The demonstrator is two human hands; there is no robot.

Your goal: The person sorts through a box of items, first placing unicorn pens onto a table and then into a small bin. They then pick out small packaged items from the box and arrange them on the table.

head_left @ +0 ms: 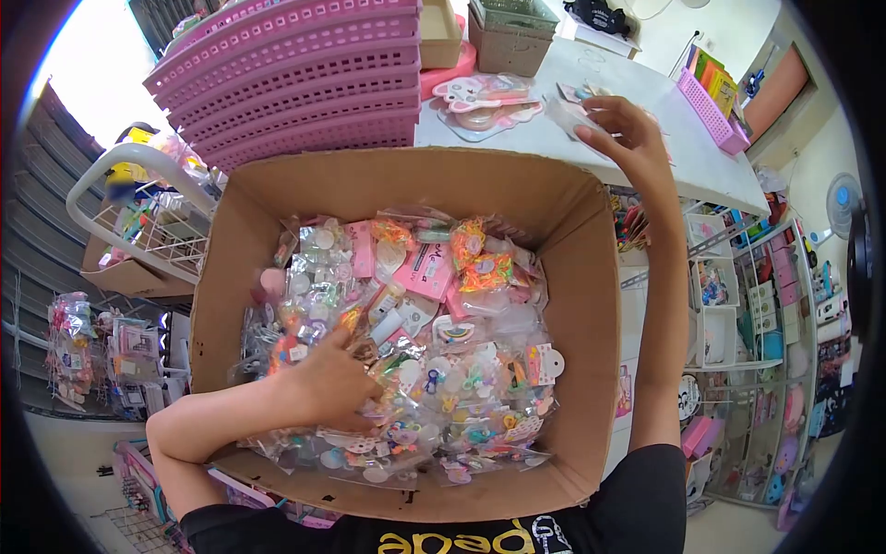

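A large cardboard box [574,369] in front of me holds many small clear packets [480,379] of colourful trinkets. My left hand [337,380] reaches into it from the left, fingers spread over the packets; some fingertips are hard to make out among the plastic. A pink card package [425,270] and bright orange packets [485,270] lie farther back in the box. Over the white table, my right hand [629,138] is raised with thumb and fingers apart. Close to its fingertips lies a translucent packet [568,118]; I see nothing gripped.
Stacked pink plastic baskets [295,88] rise behind the box at left. Bunny-shaped packages [489,103] lie on the white table [544,148], near a grey-brown bin [509,42]. A pink basket [711,109] stands at its right end. A white wire cart [166,231] is at left.
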